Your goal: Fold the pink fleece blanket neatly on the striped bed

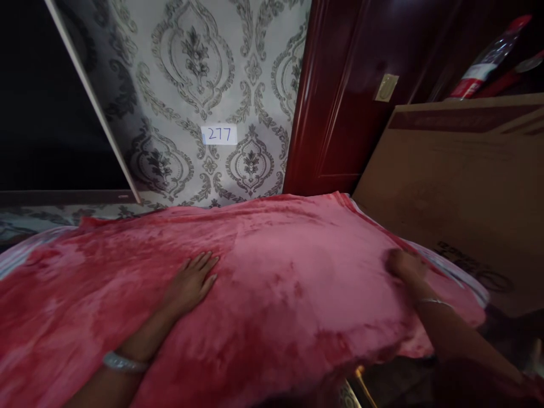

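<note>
A pink and red plush blanket [272, 272] is spread over a raised surface, its pile showing lighter and darker patches. My left hand [189, 286] lies flat on the blanket left of its middle, fingers stretched out, holding nothing. A wide bracelet circles that wrist. Near the blanket's right edge is my right hand [406, 266], blurred, with its fingers turned inward toward the cloth; whether they grip it I cannot tell. A thin bangle is on the right wrist. White striped fabric shows under the blanket at both ends.
Behind the blanket stands a patterned wall with a paper label [220, 134] reading 277. A dark screen [59, 107] is at left, a dark red wooden panel [331, 102] at right. A large cardboard box [459, 187] borders the right side, with a plastic bottle [484, 65] above it.
</note>
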`<state>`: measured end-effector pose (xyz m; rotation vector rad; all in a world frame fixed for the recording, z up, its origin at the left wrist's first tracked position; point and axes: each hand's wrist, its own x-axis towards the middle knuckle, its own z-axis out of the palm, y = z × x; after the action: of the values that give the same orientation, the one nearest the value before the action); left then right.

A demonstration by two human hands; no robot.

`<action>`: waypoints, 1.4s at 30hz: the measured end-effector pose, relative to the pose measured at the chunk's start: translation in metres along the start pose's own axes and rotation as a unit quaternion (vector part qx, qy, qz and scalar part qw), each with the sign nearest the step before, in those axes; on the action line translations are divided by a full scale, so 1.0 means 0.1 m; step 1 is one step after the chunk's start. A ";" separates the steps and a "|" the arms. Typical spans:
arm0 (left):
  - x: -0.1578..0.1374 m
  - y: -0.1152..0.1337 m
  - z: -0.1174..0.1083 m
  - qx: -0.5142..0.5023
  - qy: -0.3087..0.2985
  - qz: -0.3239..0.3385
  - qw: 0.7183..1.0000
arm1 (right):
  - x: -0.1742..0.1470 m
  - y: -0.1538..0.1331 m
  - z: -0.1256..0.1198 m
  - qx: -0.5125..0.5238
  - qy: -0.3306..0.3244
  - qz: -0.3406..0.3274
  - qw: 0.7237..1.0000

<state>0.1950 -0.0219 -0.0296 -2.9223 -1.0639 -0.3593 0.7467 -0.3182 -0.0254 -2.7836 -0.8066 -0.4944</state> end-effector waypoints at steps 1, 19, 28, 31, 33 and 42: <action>0.01 0.01 0.00 0.001 0.001 -0.002 1.000 | -0.02 -0.17 -0.03 0.017 -0.014 -0.028 0.999; 0.20 0.38 -0.06 -0.048 -0.049 0.097 0.993 | -1.60 -2.72 -0.14 0.133 -0.118 -0.431 0.885; 0.86 -0.15 0.05 -0.038 -0.072 0.032 0.996 | -1.56 -2.68 0.12 0.140 -0.075 -0.451 0.878; 0.63 -0.88 -0.16 0.010 -0.078 -0.102 0.992 | -1.56 -2.67 0.16 0.143 -0.073 -0.450 0.879; 0.37 -1.35 -0.34 0.031 -0.072 -0.165 0.983 | -1.55 -2.67 0.19 0.143 -0.074 -0.451 0.878; -0.58 -2.16 -0.76 0.062 -0.017 -0.486 0.872 | -1.55 -2.64 0.29 0.138 -0.046 -0.453 0.880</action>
<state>-0.0011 0.1004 0.0170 -2.0406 -2.3774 -0.2069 0.4863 -0.1649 -0.0833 -2.0296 -2.0177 -0.3241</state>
